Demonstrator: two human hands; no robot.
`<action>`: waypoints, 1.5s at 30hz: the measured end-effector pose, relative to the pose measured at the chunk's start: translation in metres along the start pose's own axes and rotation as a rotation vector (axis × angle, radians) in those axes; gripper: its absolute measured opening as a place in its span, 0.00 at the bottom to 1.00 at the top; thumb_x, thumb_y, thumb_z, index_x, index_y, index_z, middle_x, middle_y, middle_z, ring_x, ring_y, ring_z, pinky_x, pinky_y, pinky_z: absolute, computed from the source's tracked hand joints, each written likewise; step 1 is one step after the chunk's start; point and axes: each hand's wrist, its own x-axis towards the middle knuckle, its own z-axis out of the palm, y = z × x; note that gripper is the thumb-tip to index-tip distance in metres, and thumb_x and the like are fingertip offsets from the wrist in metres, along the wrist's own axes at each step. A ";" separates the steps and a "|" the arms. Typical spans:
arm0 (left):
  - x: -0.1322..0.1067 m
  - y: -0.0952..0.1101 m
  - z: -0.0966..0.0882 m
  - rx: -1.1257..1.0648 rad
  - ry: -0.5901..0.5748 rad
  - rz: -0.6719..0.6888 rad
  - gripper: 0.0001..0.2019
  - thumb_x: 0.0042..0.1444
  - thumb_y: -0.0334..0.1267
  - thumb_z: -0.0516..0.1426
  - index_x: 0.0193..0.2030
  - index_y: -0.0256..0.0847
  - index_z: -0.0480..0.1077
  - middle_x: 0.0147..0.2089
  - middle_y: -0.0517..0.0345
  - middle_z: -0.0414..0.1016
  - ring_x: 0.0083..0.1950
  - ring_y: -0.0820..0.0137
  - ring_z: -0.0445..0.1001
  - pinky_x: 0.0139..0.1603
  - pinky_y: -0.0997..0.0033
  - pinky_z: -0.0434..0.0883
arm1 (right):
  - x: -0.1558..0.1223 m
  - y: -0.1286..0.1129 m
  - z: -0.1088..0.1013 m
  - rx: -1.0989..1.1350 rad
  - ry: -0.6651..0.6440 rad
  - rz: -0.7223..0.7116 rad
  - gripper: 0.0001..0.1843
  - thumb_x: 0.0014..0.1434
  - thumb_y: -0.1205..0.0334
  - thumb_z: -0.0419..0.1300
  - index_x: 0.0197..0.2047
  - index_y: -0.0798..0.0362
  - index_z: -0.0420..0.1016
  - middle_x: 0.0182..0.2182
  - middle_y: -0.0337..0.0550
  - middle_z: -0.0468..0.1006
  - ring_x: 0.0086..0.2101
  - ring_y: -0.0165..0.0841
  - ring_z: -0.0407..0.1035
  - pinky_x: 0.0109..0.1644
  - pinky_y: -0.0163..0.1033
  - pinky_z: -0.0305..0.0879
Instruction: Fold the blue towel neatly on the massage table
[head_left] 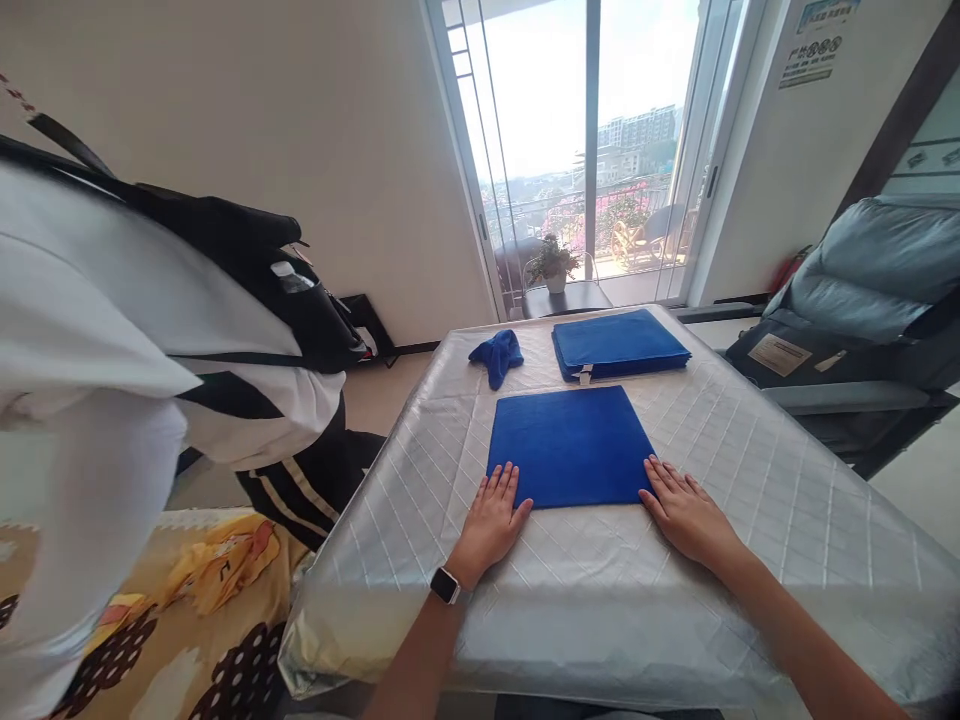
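A flat folded blue towel (570, 445) lies in the middle of a table covered with a silver quilted cloth (750, 480). My left hand (493, 515) rests flat and open at the towel's near left corner, fingers touching its edge. At the near right corner my right hand (686, 510) lies flat and open too, fingertips against the towel. A watch (445, 585) is on my left wrist. Behind the towel sit a stack of folded blue towels (619, 343) and a crumpled blue cloth (497, 354).
Another person in a white shirt with a black bag (247, 270) stands close at the left. A patterned yellow fabric (187, 610) lies below them. A glass balcony door (592, 150) and a potted plant (553, 264) are beyond the table; a grey padded seat (862, 280) is at right.
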 end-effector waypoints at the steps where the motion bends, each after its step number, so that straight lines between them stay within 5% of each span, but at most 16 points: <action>1: 0.000 0.000 0.000 -0.003 0.004 0.000 0.36 0.72 0.58 0.34 0.77 0.35 0.46 0.78 0.50 0.44 0.79 0.60 0.42 0.77 0.52 0.47 | 0.001 0.000 -0.004 0.005 -0.021 0.001 0.37 0.70 0.48 0.35 0.77 0.57 0.47 0.74 0.44 0.45 0.72 0.39 0.42 0.74 0.52 0.42; 9: -0.001 0.000 0.005 0.044 0.033 0.017 0.35 0.72 0.56 0.36 0.77 0.36 0.45 0.78 0.49 0.45 0.78 0.59 0.41 0.77 0.51 0.48 | 0.058 -0.013 -0.038 -0.036 -0.040 -0.037 0.37 0.71 0.47 0.35 0.77 0.55 0.47 0.75 0.45 0.44 0.72 0.42 0.41 0.74 0.54 0.40; 13: 0.000 -0.001 0.006 0.064 0.014 0.013 0.34 0.73 0.56 0.36 0.77 0.36 0.45 0.78 0.49 0.44 0.78 0.59 0.41 0.77 0.51 0.48 | 0.082 -0.014 -0.026 -0.029 -0.036 0.043 0.37 0.72 0.47 0.35 0.77 0.58 0.45 0.75 0.46 0.43 0.72 0.42 0.39 0.74 0.54 0.39; 20: 0.001 0.009 -0.008 0.126 -0.040 -0.102 0.41 0.70 0.62 0.34 0.75 0.29 0.50 0.77 0.42 0.47 0.77 0.57 0.47 0.76 0.53 0.50 | 0.083 -0.008 -0.009 -0.012 0.005 0.036 0.37 0.72 0.48 0.35 0.77 0.58 0.44 0.75 0.45 0.44 0.72 0.40 0.40 0.74 0.53 0.38; 23: 0.014 0.027 -0.020 0.129 -0.048 -0.119 0.43 0.69 0.64 0.33 0.74 0.26 0.54 0.76 0.38 0.49 0.77 0.56 0.49 0.75 0.53 0.52 | 0.084 -0.008 -0.009 -0.011 0.008 0.036 0.36 0.72 0.49 0.34 0.77 0.59 0.45 0.75 0.44 0.44 0.72 0.40 0.40 0.74 0.53 0.38; 28: 0.070 0.087 -0.033 0.029 -0.069 0.212 0.40 0.70 0.61 0.32 0.74 0.30 0.55 0.75 0.43 0.53 0.76 0.61 0.51 0.75 0.58 0.52 | 0.085 -0.007 -0.007 0.007 0.025 0.017 0.36 0.72 0.49 0.36 0.77 0.59 0.45 0.75 0.46 0.44 0.72 0.41 0.41 0.74 0.53 0.39; 32: 0.125 0.136 -0.017 -0.022 0.000 0.340 0.38 0.72 0.58 0.32 0.74 0.31 0.54 0.76 0.45 0.53 0.77 0.63 0.50 0.76 0.61 0.49 | 0.083 -0.005 -0.007 -0.027 0.035 -0.008 0.34 0.72 0.53 0.37 0.76 0.58 0.47 0.75 0.47 0.45 0.72 0.42 0.41 0.74 0.53 0.39; 35: 0.149 0.152 0.002 -0.035 0.055 0.322 0.37 0.72 0.56 0.31 0.75 0.31 0.52 0.76 0.46 0.52 0.77 0.65 0.48 0.76 0.60 0.48 | 0.082 -0.003 -0.006 -0.032 0.037 -0.015 0.33 0.72 0.54 0.37 0.76 0.57 0.48 0.75 0.45 0.45 0.72 0.41 0.40 0.74 0.53 0.40; 39: 0.150 0.141 0.014 -0.035 0.053 0.280 0.37 0.71 0.58 0.30 0.75 0.33 0.52 0.76 0.47 0.52 0.77 0.65 0.47 0.76 0.59 0.48 | 0.084 -0.003 -0.006 -0.009 0.031 0.002 0.34 0.72 0.54 0.37 0.76 0.57 0.48 0.74 0.45 0.45 0.72 0.41 0.41 0.74 0.53 0.40; 45: 0.124 0.081 0.006 -0.036 -0.004 0.175 0.40 0.70 0.61 0.30 0.76 0.34 0.49 0.77 0.48 0.48 0.78 0.64 0.44 0.77 0.59 0.45 | 0.085 -0.005 -0.008 0.007 0.017 0.015 0.36 0.72 0.50 0.36 0.76 0.60 0.45 0.75 0.45 0.44 0.72 0.40 0.41 0.74 0.53 0.39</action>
